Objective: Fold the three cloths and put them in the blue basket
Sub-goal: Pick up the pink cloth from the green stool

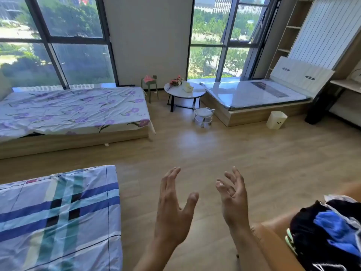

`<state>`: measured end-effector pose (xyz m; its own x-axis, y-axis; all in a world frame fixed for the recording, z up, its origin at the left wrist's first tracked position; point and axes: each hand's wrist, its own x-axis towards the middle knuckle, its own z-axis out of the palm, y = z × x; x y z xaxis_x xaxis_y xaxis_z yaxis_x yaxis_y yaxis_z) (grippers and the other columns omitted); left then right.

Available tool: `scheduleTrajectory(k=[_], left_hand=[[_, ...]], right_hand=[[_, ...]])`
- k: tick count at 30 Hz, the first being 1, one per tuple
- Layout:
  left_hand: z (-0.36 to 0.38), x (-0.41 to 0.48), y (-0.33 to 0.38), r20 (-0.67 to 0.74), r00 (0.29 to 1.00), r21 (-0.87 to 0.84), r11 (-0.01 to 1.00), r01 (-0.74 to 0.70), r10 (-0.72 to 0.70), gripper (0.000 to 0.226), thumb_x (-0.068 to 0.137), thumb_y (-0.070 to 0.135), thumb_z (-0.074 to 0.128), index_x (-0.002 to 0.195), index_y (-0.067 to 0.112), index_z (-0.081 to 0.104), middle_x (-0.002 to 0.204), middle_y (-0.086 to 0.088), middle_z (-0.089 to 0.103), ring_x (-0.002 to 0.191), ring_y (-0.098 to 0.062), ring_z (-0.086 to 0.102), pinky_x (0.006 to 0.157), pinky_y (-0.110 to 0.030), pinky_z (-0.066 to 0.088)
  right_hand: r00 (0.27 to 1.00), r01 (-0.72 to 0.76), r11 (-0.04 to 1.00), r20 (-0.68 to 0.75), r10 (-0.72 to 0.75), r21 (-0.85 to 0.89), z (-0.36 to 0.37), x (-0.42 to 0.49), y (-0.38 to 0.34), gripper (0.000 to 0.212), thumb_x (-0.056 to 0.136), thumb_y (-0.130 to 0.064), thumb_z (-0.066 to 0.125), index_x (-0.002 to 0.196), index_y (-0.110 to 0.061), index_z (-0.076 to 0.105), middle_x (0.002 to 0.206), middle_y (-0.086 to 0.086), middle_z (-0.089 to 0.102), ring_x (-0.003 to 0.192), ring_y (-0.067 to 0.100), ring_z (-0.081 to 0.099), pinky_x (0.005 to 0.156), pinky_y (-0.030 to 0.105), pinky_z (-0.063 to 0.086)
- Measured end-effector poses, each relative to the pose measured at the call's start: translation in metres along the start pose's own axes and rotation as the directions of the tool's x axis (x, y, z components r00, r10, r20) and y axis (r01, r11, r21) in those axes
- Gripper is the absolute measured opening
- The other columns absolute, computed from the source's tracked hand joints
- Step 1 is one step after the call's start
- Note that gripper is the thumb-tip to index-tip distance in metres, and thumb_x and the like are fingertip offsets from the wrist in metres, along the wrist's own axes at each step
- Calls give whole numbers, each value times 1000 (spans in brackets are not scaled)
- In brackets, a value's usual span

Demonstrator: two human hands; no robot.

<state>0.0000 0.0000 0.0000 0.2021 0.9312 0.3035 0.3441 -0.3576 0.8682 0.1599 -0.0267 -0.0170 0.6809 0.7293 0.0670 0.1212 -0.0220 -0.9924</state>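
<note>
Both hands are raised in front of the person with nothing in them: the left hand (173,210) has its fingers (170,178) spread and released, and the right hand (233,200) has its fingers (230,178) loosely curled but closed on nothing.

The only fabric that looks like the task's cloths is a dark pile of cloths (328,231), black with a bright blue piece and some white, lying low and to the right of the right fingers, close to the person's body. The right hand is clearly the nearer one; the left would have to cross over. The pile is bunched, so no long axis can be read, and how many pieces are in it cannot be told. No blue basket shows anywhere in view.

To the left of the left fingers lies the plaid-sheeted bed (58,216), probably the handiest flat place for folding. Beyond the fingertips is bare wooden floor (195,153), then the floral-sheeted bed (74,110), a round side table (184,92), a small white stool (203,114) and a cream waste bin (276,120), all well apart. Nothing stands between the right hand and the pile.
</note>
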Motion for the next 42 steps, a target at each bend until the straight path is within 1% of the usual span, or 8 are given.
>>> scheduleTrajectory(k=[4, 9, 13, 15, 19, 27, 31, 42], left_hand=[[13, 20, -20, -5, 999, -25, 999, 47, -47, 60, 88, 29, 67, 141, 34, 39, 138, 22, 42, 134, 0, 40, 111, -35, 41], [42, 62, -42, 12, 997, 9, 997, 74, -74, 56, 89, 31, 66, 136, 43, 38, 132, 35, 40, 131, 5, 41, 109, -32, 43], [67, 114, -54, 13, 995, 8, 995, 97, -97, 50, 87, 38, 63, 133, 40, 44, 131, 31, 46, 129, 6, 44, 106, -31, 45], [78, 147, -56, 7, 995, 10, 994, 104, -105, 49, 85, 43, 59, 132, 39, 46, 130, 30, 48, 126, 9, 45, 104, -27, 45], [95, 212, -56, -16, 991, 11, 991, 132, -131, 42, 90, 38, 61, 125, 51, 42, 124, 37, 47, 120, 14, 46, 95, -19, 43], [134, 329, -80, -50, 988, -48, 988, 146, -149, 47, 84, 48, 57, 130, 39, 49, 128, 29, 52, 122, 10, 48, 96, -20, 43], [147, 397, -107, -51, 984, -70, 983, 170, -173, 41, 90, 36, 63, 129, 41, 48, 127, 29, 52, 121, 11, 48, 94, -19, 43], [172, 649, -169, -21, 992, -135, 983, 123, -127, 46, 83, 37, 61, 128, 29, 55, 126, 18, 58, 117, 3, 54, 95, -28, 49]], right_hand=[[994, -64, 997, 87, 67, -33, 10, 22, 8, 62, 95, -18, 63, 150, -29, 36, 137, -9, 54, 116, 11, 63, 82, 18, 46], [985, -88, 995, 145, 95, -55, 30, 78, 22, 59, 96, -22, 62, 149, -28, 38, 135, -10, 55, 112, 2, 62, 78, 14, 44], [980, -106, 994, 164, 110, -31, 49, 138, 37, 57, 95, -21, 63, 147, -29, 41, 134, -8, 57, 109, 2, 63, 79, 15, 45], [976, -114, 993, 186, 117, -30, 58, 176, 41, 56, 95, -21, 63, 147, -29, 42, 133, -8, 57, 106, 0, 62, 78, 15, 45], [966, -88, 995, 238, 98, -51, 79, 243, 37, 58, 95, -23, 63, 148, -27, 40, 134, -8, 56, 105, -3, 61, 74, 13, 44], [965, -84, 994, 244, 99, -70, 117, 373, 36, 56, 95, -24, 64, 147, -27, 43, 131, -8, 58, 108, 3, 62, 79, 15, 46], [961, -106, 991, 247, 124, -85, 153, 431, 46, 56, 94, -24, 65, 146, -28, 44, 130, -7, 59, 102, 0, 61, 77, 15, 45], [973, -110, 990, 192, 125, -84, 284, 635, 41, 56, 94, -26, 64, 146, -28, 43, 131, -8, 58, 105, 2, 61, 80, 19, 47]])
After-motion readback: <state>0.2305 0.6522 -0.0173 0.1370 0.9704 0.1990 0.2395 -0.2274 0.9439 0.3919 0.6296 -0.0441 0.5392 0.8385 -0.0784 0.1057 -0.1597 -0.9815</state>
